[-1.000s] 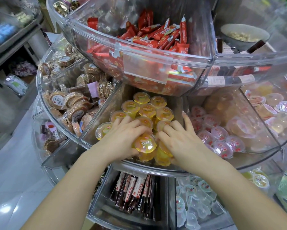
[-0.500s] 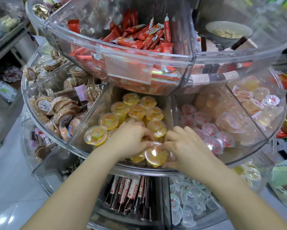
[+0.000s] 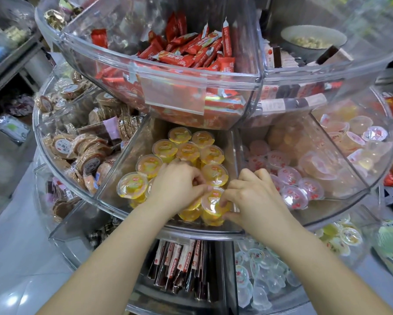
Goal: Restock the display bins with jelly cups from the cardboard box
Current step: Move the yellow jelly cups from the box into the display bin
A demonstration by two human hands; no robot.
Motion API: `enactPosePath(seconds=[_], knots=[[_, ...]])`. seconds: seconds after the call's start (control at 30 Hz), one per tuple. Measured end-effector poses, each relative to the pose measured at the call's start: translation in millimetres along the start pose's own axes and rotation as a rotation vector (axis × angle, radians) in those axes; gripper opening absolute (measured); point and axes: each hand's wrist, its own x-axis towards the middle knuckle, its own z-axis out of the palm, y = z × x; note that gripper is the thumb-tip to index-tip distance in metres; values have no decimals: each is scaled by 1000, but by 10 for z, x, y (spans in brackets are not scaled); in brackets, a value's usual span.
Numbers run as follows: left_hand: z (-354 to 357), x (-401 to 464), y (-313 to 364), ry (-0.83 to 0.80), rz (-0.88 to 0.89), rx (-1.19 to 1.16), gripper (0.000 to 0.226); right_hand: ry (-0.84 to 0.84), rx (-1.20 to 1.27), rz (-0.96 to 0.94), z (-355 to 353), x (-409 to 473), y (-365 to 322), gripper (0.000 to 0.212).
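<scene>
Clear glossy plastic for the display bin [image 3: 191, 230]; shiny film lids on smooth orange jelly cups [image 3: 213, 203]; glossy red foil wrappers [image 3: 186, 57]; pale floor [image 3: 16, 269], perhaps polished tile

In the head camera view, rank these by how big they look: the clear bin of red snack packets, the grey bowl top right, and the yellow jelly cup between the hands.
1. Bin of red snack packets, by far.
2. Grey bowl.
3. Yellow jelly cup, smallest even though nearest the camera.

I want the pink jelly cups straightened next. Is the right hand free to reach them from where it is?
Probably yes. The right hand sits by the clear divider, and the pink jelly cups lie just beyond it in an open-topped bin. It would first have to let go of the yellow jelly cup.
</scene>
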Motion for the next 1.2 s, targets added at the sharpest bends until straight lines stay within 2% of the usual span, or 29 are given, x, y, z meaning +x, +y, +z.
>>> enactPosePath(seconds=[0.1,0.3,0.4,0.47,0.53,0.7,0.87,1.03,1.2], knots=[[0,-47,-59,-51,30,-110,24,-62,28,4,-20,5,10,32],[-72,-123,-76,54,85,-69,27,-195,93,5,-100,8,42,30],[-300,-229,-277,202,-21,-260,11,-101,80,-10,-153,10,38,26],[-443,-316,-449,283,-121,-281,8,-37,98,-25,-167,29,10,24],[-528,-393,-571,294,-172,-251,11,-20,128,-58,-159,79,-30,23],[-505,-525,-682,150,-137,-75,26,-94,199,-97,-89,253,-160,26],[-377,-472,-630,17,-42,34,54,-254,208,-130,51,483,-292,54],[-308,-399,-680,-145,-10,55,52,-309,170,-118,147,522,-266,62],[-327,-342,-687,-133,-23,-7,54,-323,170,-120,166,535,-263,66]])
